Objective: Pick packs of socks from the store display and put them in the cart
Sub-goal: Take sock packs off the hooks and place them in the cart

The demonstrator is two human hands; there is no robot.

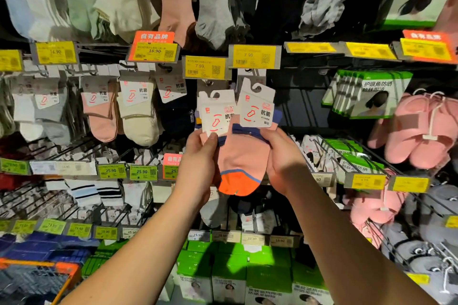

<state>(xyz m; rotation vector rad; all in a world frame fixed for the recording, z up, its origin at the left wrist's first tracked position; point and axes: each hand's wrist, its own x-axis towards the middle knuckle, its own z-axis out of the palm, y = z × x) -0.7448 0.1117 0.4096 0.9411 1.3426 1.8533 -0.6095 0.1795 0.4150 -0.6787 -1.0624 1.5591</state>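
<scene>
Both hands are raised in front of the sock display (104, 111), and both are gripping. The left hand (198, 163) is pinching the lower edge of a white card header between thumb and fingers, holding the left sock pack (215, 119) by it. The right hand (282, 158) is curling round the side of the right sock pack (245, 156) — soft pink knit with a navy cuff band, a thin blue seam and a bright orange toe. Its stiff white header, with a hook cut-out at the top, is tilting to the right. The two packs are overlapping, touching where the headers meet, held clear of the pegs in front of a yellow price tag (207, 67).

Behind them, wire pegs are carrying rows of folded socks in cream, pink and grey. Green boxes (230, 267) are stacking up along the bottom, and plush pink slippers (421, 131) are hanging at right.

The cart (62, 277) is barely showing — only an orange rim at the lower left corner, cut off by the frame. The socks of the left pack are mostly hidden behind the right one, so their colour is probably pink but hard to confirm.
</scene>
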